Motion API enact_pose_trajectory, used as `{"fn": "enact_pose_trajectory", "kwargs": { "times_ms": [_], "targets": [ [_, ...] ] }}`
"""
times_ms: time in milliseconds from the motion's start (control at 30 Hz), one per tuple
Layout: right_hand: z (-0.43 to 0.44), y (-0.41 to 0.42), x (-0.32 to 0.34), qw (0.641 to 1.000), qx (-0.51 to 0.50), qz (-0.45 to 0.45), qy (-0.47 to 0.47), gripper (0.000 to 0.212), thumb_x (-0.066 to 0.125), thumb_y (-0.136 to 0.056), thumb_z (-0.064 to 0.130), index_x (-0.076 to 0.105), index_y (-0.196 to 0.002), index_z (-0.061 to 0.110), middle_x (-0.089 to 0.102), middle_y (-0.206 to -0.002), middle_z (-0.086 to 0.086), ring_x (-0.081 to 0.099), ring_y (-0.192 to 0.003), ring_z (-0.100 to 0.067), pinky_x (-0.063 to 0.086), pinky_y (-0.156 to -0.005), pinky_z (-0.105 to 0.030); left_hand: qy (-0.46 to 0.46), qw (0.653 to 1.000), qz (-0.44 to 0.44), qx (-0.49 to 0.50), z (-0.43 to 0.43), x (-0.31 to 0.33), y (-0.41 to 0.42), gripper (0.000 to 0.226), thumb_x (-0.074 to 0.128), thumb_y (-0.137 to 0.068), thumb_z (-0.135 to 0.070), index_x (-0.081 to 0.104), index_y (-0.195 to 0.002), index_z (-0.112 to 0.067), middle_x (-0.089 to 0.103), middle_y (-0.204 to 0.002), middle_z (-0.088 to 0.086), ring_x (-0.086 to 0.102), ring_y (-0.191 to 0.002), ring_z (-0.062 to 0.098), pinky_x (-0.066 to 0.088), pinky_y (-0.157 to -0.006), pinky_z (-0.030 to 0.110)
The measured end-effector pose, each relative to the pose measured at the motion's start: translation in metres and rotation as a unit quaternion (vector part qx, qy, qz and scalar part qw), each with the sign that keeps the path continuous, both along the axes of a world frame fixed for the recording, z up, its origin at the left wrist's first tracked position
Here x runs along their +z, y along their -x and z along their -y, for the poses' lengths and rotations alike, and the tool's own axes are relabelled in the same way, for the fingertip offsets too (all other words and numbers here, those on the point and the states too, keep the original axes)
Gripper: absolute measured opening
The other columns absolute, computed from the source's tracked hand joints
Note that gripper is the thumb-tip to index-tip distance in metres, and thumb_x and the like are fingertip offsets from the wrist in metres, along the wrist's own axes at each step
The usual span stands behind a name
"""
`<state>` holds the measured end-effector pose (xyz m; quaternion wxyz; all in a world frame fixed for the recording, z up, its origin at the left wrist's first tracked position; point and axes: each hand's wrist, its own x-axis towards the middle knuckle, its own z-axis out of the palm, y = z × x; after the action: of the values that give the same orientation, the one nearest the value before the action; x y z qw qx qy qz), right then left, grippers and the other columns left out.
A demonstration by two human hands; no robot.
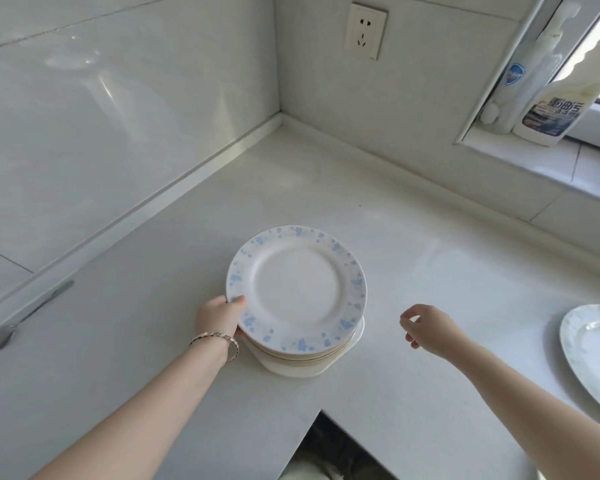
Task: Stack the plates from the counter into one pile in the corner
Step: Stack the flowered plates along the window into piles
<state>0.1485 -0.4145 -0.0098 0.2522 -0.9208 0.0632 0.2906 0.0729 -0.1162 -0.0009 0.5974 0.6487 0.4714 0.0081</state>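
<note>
A pile of plates stands on the white counter, short of the wall corner. Its top plate is white with blue flecks round the rim. My left hand grips the left rim of that top plate, thumb on the rim. My right hand hovers to the right of the pile, apart from it, fingers loosely curled and holding nothing. Another white, oval plate lies alone at the right edge of the counter, partly out of view.
A wall socket sits above the corner. Two cleaner bottles stand on the window sill at the upper right. A knife or spoon lies on the counter at the far left. The counter's inner edge drops off just below the pile.
</note>
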Motion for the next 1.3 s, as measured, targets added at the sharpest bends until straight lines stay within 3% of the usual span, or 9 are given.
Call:
{"fn": "enact_pose_trajectory", "kwargs": {
  "times_ms": [200,367,633,800,900,967,1067,1167,1300],
  "targets": [
    [0.002,0.002,-0.004,1.000,0.013,-0.007,0.007,0.023,0.045,-0.093,0.021,0.059,-0.109,0.010,0.061,-0.068,0.003,0.059,-0.058,-0.010,0.043,-0.054,-0.020,-0.174,0.964,-0.113,-0.165,-0.007,0.012,0.009,0.033,0.057,-0.083,-0.029,0.047,-0.056,-0.012,0.059,-0.052,0.005,0.056,-0.045,0.021,0.044,-0.049,0.024],
    [-0.002,0.005,-0.006,0.999,0.030,-0.006,0.015,0.025,0.045,-0.094,0.023,0.059,-0.111,0.011,0.061,-0.069,0.004,0.059,-0.059,-0.009,0.045,-0.056,-0.020,-0.290,0.918,-0.146,-0.227,-0.001,0.011,0.005,0.034,0.049,-0.090,-0.039,0.042,-0.071,-0.011,0.054,-0.073,0.008,0.055,-0.073,0.030,0.037,-0.063,0.031],
    [0.008,0.013,-0.012,1.000,0.006,-0.015,0.018,0.023,0.045,-0.094,0.024,0.059,-0.109,0.013,0.063,-0.072,0.003,0.060,-0.061,-0.011,0.045,-0.057,-0.022,-0.219,0.945,-0.111,-0.217,0.023,-0.007,0.004,0.040,0.037,-0.098,-0.032,0.032,-0.121,0.000,0.055,-0.126,0.025,0.057,-0.110,0.040,0.039,-0.076,0.036],
    [0.027,0.025,-0.015,0.999,-0.037,-0.028,0.009,0.022,0.043,-0.092,0.022,0.058,-0.106,0.014,0.061,-0.070,0.004,0.059,-0.059,-0.012,0.043,-0.056,-0.021,-0.442,0.817,-0.178,-0.324,0.033,-0.002,-0.005,0.063,0.046,-0.093,-0.015,0.018,-0.147,0.001,0.021,-0.154,0.022,0.023,-0.143,0.037,0.023,-0.113,0.048],
    [0.048,0.036,-0.014,0.997,-0.067,-0.034,-0.006,0.021,0.042,-0.092,0.021,0.057,-0.106,0.014,0.060,-0.069,0.004,0.058,-0.059,-0.012,0.040,-0.051,-0.019,-0.530,0.749,0.005,-0.397,0.067,0.004,-0.019,0.046,0.066,-0.066,0.004,0.064,-0.112,0.000,0.055,-0.126,0.029,0.054,-0.112,0.050,0.044,-0.092,0.055],
    [0.069,0.045,-0.014,0.995,-0.090,-0.036,-0.014,0.021,0.043,-0.092,0.021,0.056,-0.106,0.015,0.060,-0.068,0.005,0.057,-0.057,-0.011,0.040,-0.052,-0.019,-0.466,0.754,0.053,-0.459,0.107,0.020,-0.028,0.030,0.055,-0.080,0.000,0.066,-0.107,-0.005,0.058,-0.118,0.018,0.055,-0.110,0.040,0.045,-0.092,0.040],
    [0.116,0.061,-0.014,0.992,-0.125,-0.023,-0.005,0.015,0.044,-0.090,0.022,0.055,-0.099,0.019,0.061,-0.069,0.004,0.059,-0.060,-0.014,0.043,-0.056,-0.020,-0.347,0.750,0.035,-0.562,0.175,0.027,-0.038,0.028,0.039,-0.093,-0.013,0.060,-0.113,-0.013,0.061,-0.110,0.004,0.057,-0.100,0.024,0.045,-0.088,0.031],
    [0.177,0.080,-0.012,0.985,-0.169,-0.010,0.020,0.016,0.045,-0.089,0.024,0.058,-0.099,0.020,0.065,-0.074,0.001,0.060,-0.065,-0.015,0.045,-0.059,-0.023,-0.348,0.685,0.002,-0.640,0.243,0.025,-0.040,0.029,0.035,-0.093,-0.017,0.061,-0.106,-0.017,0.068,-0.102,0.002,0.060,-0.085,0.025,0.046,-0.075,0.029],
    [0.269,0.110,-0.015,0.973,-0.213,0.008,0.087,0.030,0.049,-0.091,0.024,0.060,-0.117,0.015,0.064,-0.113,-0.005,0.059,-0.101,-0.021,0.044,-0.083,-0.028,-0.357,0.648,-0.035,-0.672,0.318,0.011,-0.036,0.030,0.034,-0.091,-0.016,0.060,-0.105,-0.019,0.067,-0.108,0.001,0.052,-0.081,0.021,0.039,-0.070,0.025]
  ]
}}
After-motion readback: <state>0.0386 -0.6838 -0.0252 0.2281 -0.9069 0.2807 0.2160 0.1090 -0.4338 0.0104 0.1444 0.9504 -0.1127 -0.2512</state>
